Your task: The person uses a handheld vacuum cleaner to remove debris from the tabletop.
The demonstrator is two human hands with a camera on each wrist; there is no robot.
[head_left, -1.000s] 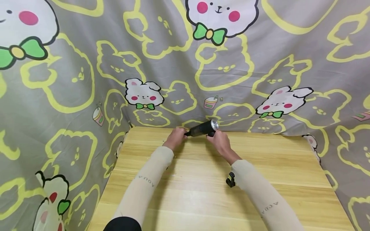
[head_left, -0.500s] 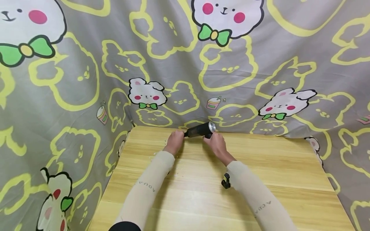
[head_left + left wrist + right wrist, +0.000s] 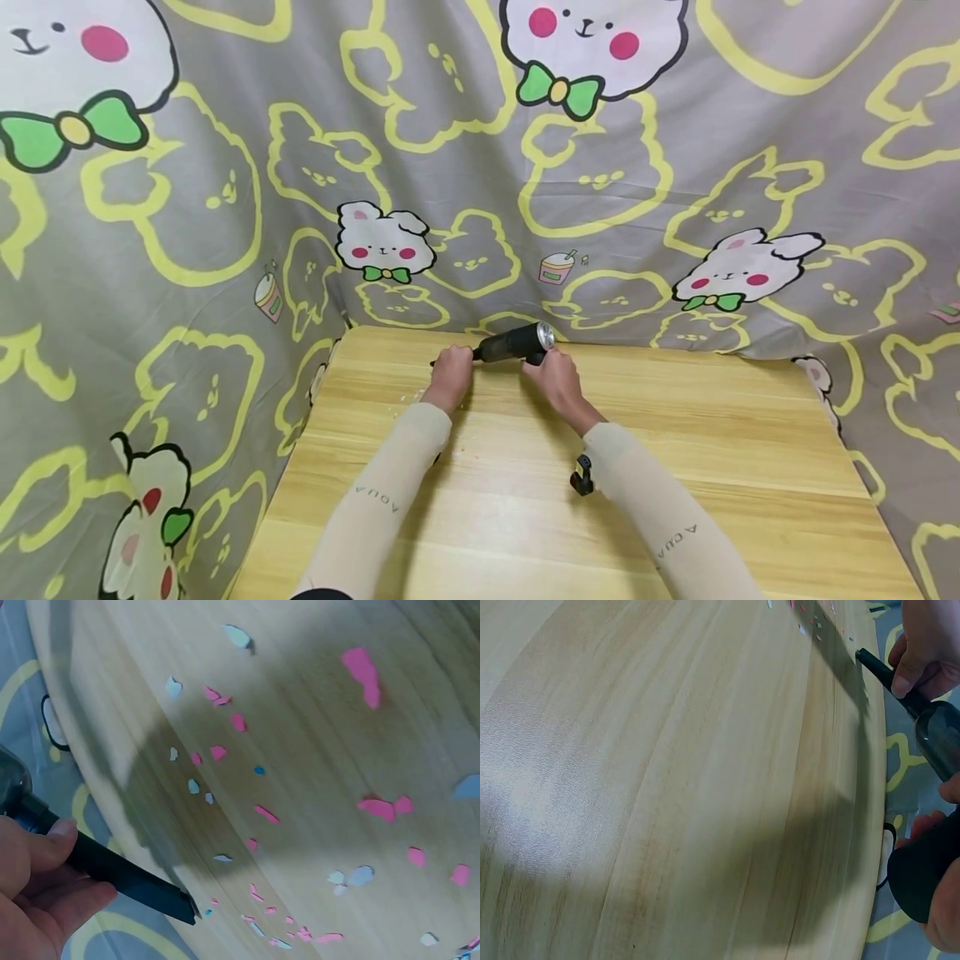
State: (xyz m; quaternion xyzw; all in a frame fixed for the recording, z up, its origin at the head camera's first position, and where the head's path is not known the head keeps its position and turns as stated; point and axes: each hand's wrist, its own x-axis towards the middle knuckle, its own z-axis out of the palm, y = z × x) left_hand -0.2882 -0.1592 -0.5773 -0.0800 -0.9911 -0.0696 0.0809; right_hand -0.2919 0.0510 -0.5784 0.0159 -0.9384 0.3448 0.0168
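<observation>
A black handheld vacuum cleaner (image 3: 510, 344) with a silver end cap is held low over the far side of the wooden table. My right hand (image 3: 558, 383) grips its handle. Farther forward, my left hand (image 3: 452, 377) holds the slim nozzle (image 3: 131, 881) between thumb and fingers. In the left wrist view the nozzle's tip is close to small paper scraps (image 3: 303, 933). Pink, pale blue and white pieces lie scattered over the wood there, among them a larger pink scrap (image 3: 363, 676). From the right wrist, the clear dust cup (image 3: 939, 735) shows between both hands.
The wooden tabletop (image 3: 675, 433) meets a grey cartoon-print curtain (image 3: 450, 183) at the back and along both sides. A black wrist camera mount (image 3: 582, 475) sticks out by the right sleeve.
Both hands and the vacuum cleaner have shifted left and slightly nearer along the table. More pale scraps show beside the left forearm, and the nozzle tip now shows left of the left hand.
</observation>
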